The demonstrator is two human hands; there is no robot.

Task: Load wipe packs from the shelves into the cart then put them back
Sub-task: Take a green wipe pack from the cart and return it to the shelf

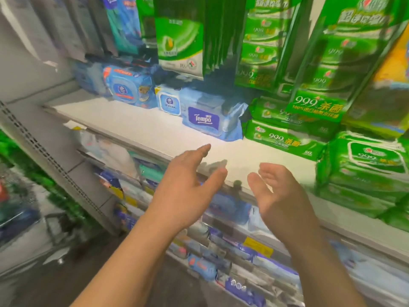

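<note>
Blue wipe pack [209, 119], "Tempo" label up, lies flat on the white shelf [137, 127], set back from the front edge. Touching its right side: a stack of green wipe packs [285, 138]. Just behind and to its left sit a smaller white-and-blue pack [168, 101] and a blue pack with a round lid [129, 88]. More green packs [367, 165] crowd the shelf's right end; tall green bags [180, 38] hang above.

Both hands are up in front of the shelf, apart, palms turned toward each other. Left hand [188, 189] — fingers straight and spread, forefinger tip near the blue pack's front edge but not touching. Right hand [281, 196] — fingers loosely curved, holding nothing. Neither hand carries a pack.

The cart [24, 218] shows only as a blur of wire at lower left; what it holds cannot be made out. Lower shelves [232, 251] are full of blurred blue and white packs.

Progress, as a judgement: a broad bare stretch of shelf lies ahead of the packs, so stock may be out in the cart. Whether the hands are about to take the blue pack or have just set it down cannot be told. Either way, the job looks unfinished.
</note>
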